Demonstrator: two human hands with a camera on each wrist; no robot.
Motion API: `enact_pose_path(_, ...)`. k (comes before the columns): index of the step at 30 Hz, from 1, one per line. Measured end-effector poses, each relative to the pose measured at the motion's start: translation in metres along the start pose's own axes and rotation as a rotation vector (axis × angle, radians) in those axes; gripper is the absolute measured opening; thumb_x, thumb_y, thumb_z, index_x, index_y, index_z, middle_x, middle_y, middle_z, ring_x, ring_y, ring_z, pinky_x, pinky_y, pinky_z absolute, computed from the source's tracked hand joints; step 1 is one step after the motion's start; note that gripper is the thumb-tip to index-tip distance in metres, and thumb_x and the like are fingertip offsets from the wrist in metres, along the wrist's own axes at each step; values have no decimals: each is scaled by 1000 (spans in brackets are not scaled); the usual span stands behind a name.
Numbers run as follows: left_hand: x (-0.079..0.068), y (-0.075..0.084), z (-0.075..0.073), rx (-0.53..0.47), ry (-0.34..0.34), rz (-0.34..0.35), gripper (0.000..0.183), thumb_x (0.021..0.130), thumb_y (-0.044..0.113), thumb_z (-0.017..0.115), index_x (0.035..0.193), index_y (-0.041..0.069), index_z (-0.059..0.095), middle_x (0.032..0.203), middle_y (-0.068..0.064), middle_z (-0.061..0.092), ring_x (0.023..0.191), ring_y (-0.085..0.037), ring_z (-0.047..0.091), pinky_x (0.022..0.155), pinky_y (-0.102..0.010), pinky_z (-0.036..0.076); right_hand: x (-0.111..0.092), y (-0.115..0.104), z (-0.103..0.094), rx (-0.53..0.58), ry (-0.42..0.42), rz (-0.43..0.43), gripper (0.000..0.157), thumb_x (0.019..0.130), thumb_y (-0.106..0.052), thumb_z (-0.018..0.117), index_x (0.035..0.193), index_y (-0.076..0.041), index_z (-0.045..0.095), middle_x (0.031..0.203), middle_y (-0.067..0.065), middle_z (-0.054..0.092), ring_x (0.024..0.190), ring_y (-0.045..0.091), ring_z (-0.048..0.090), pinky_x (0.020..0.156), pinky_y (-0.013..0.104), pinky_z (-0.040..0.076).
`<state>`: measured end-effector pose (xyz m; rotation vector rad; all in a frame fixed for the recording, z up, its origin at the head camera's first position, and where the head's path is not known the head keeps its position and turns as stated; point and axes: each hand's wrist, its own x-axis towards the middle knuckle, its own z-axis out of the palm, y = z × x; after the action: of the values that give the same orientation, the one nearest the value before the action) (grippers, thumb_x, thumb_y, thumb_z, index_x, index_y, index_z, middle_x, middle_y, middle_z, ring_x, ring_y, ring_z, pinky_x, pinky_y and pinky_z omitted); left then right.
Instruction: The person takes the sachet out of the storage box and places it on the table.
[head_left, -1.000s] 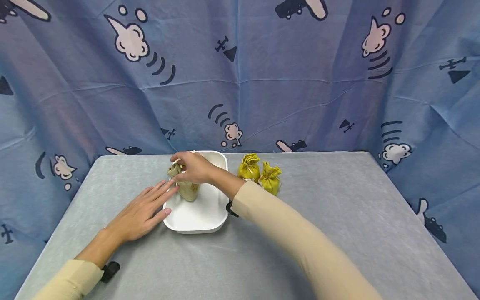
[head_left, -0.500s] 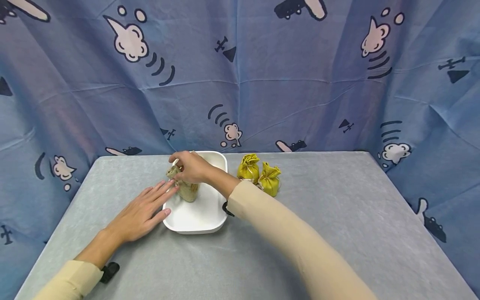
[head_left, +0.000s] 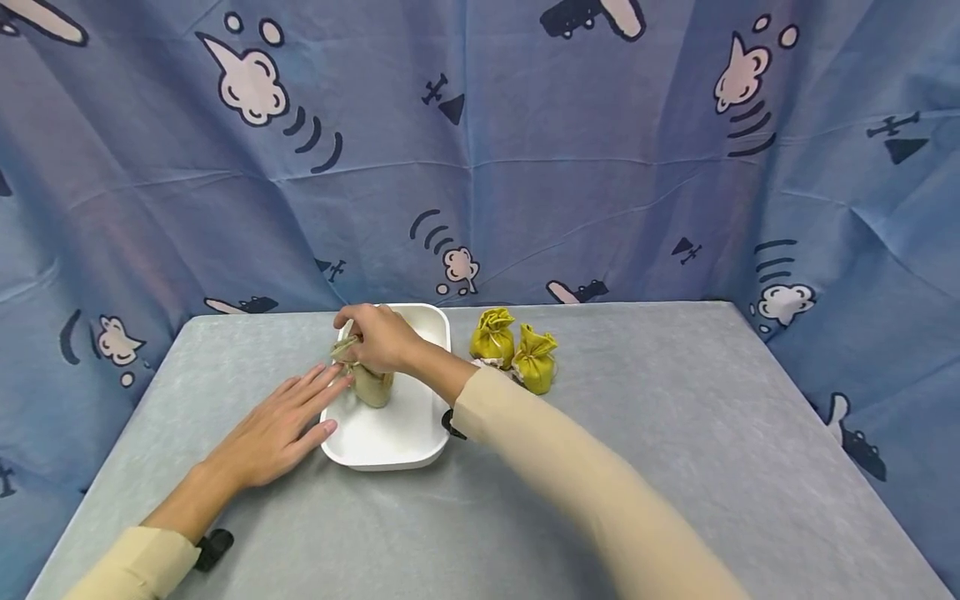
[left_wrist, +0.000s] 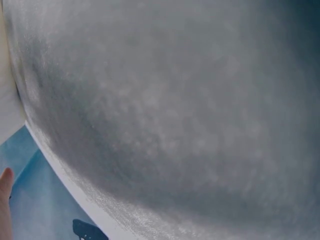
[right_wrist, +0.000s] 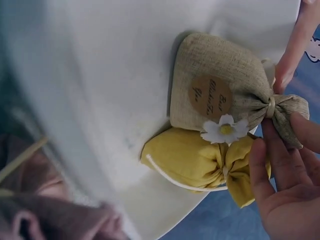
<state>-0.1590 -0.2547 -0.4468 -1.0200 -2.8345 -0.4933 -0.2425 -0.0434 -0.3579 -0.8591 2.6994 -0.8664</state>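
Observation:
In the head view, a beige linen drawstring pouch (head_left: 372,389) lies in a white tray (head_left: 397,442), toward its left side. My right hand (head_left: 384,337) pinches the tied neck of this pouch. In the right wrist view the beige pouch (right_wrist: 220,65) shows a round brown label with writing. A yellow drawstring pouch (right_wrist: 185,155) lies against it in the tray, with a white flower (right_wrist: 225,129) where the two meet; the right hand hides this yellow pouch in the head view. My left hand (head_left: 273,429) lies with straight fingers at the tray's left rim.
Two yellow pouches (head_left: 535,358) stand on the grey-covered table (head_left: 675,433), right of the tray. Mauve cloth (right_wrist: 55,215) with a cord shows at the lower left of the right wrist view. A blue patterned curtain (head_left: 525,167) hangs behind the table.
The beige pouch has turned slightly in my right hand, and its label has gone out of sight in the head view. The left hand stays at the rim. The head view has shifted slightly.

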Motion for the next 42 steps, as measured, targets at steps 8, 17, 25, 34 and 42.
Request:
enact_pose_path(8,0,0,1,-2,17,8,60,104,35,50,159,27,28,164,1,24,147,-36,26,114,-58,24,-8,6,-5,29,19,-48,37,91,0,67,128,-6,63,93,-1,71,83,8,63,73,18,48)
enact_pose_path(17,0,1,0,2,10,10,60,104,36,50,159,27,28,164,0,24,148,-35,25,114,-58,24,-17,6,-13,60,49,-83,36,92,-2,69,127,-6,63,94,1,73,83,8,65,73,17,49)
enact_pose_path(25,1,1,0,4,18,17,60,104,35,50,159,27,28,164,1,24,147,-35,27,113,-58,25,-26,10,-30,65,67,-98,36,93,-6,71,128,-8,63,95,0,73,82,8,65,72,18,50)
enact_pose_path(34,1,2,-1,8,26,29,59,103,33,52,158,24,31,163,-3,28,147,-34,27,112,-58,26,-45,11,-58,192,110,-232,36,90,2,70,125,-3,63,98,9,72,92,18,72,80,17,54)
enact_pose_path(42,1,3,-1,12,31,35,59,103,33,52,157,22,33,162,-5,29,146,-35,29,112,-58,26,-67,11,-80,272,131,-304,38,89,5,70,126,-1,61,103,11,71,91,16,71,84,19,54)
